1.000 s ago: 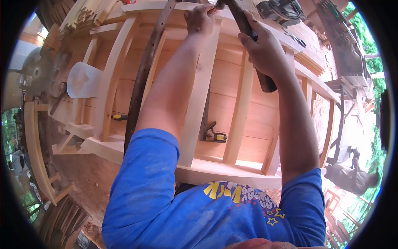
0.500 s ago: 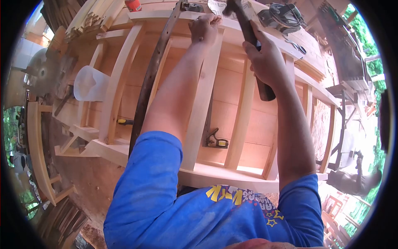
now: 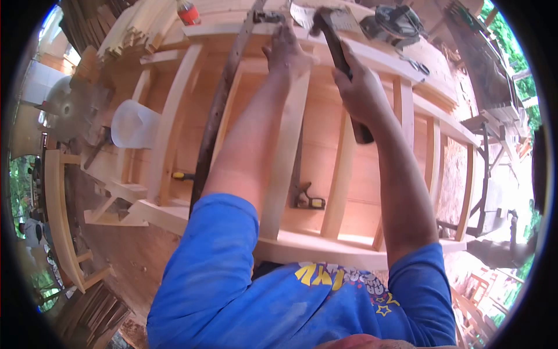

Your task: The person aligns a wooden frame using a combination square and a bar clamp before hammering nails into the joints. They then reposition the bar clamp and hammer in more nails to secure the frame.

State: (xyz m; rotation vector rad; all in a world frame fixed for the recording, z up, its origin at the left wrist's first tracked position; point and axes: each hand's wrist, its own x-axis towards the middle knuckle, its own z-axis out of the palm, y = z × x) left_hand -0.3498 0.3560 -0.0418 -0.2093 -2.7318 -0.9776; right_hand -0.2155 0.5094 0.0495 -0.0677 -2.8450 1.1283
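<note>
My left hand (image 3: 289, 55) rests at the far rail of a pale wooden frame (image 3: 337, 180), fingers stretched and thumb apart, with no object visible in it. A slat of the frame runs from beneath it toward my body. Wrapped round the handle of a hammer (image 3: 333, 45) is my right hand (image 3: 361, 87); the hammer head is raised near the far rail, to the right of my left hand. A long dark metal bar clamp (image 3: 220, 99) lies across the frame, left of my left forearm. Between the slats lies a combination square (image 3: 309, 201).
A translucent white container (image 3: 135, 124) and a yellow-handled tool (image 3: 183, 175) are at the left. Beyond the far rail are a red bottle (image 3: 188, 13), printed paper (image 3: 302, 15), a power tool (image 3: 398, 24) and scissors-like handles (image 3: 422, 68). Wood strips (image 3: 131, 32) are stacked far left.
My left hand has gone from closed fingers to stretched fingers at the far rail. The hammer and my right hand have shifted slightly left. The view has tilted a little.
</note>
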